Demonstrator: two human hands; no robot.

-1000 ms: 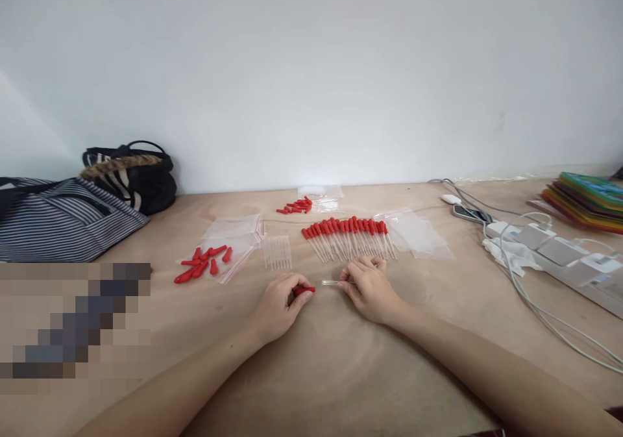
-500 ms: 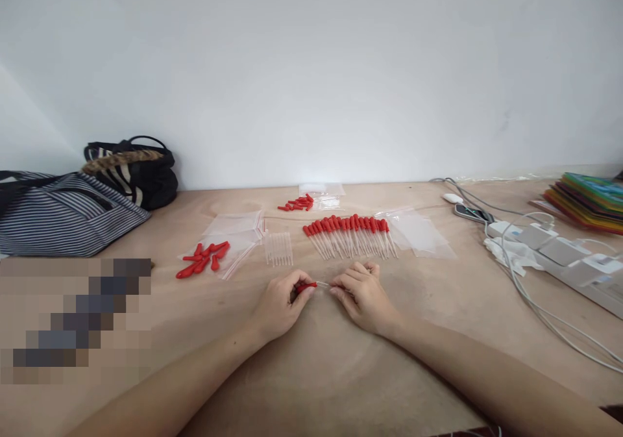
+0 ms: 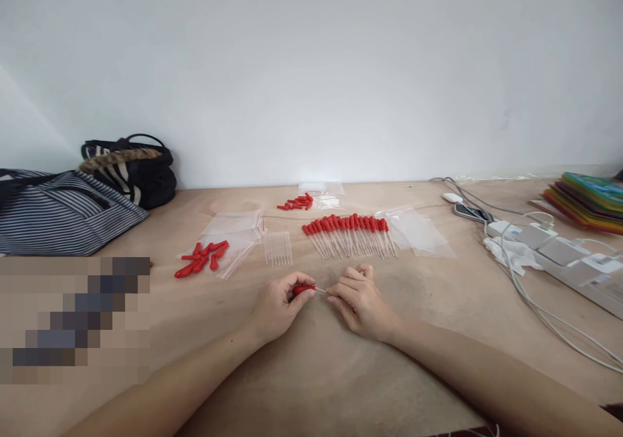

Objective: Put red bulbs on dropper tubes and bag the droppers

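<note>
My left hand (image 3: 282, 304) pinches a red rubber bulb (image 3: 302, 289) by its narrow neck. From the neck a thin clear tube (image 3: 320, 290), like a dropper pipette, runs to the fingers of my right hand (image 3: 357, 299), which are closed on it. How deep the tube sits in the bulb I cannot tell. Beyond my hands lies a row of red-bulbed droppers (image 3: 348, 232), side by side. Left of that row are several loose clear tubes (image 3: 278, 249). Further left, loose red bulbs (image 3: 204, 258) lie on and beside a clear zip bag (image 3: 238, 226).
At the back sit smaller red bulbs (image 3: 296, 202) and more clear tubes (image 3: 327, 202) by a bag. Flat clear bags (image 3: 423, 234) lie right of the row. A power strip (image 3: 598, 281) with chargers and cables fills the right side. Striped bags (image 3: 73, 213) stand at left.
My right hand has shifted slightly left, closer to the bulb, and less of the tube shows between my hands. My left hand keeps its hold on the bulb.
</note>
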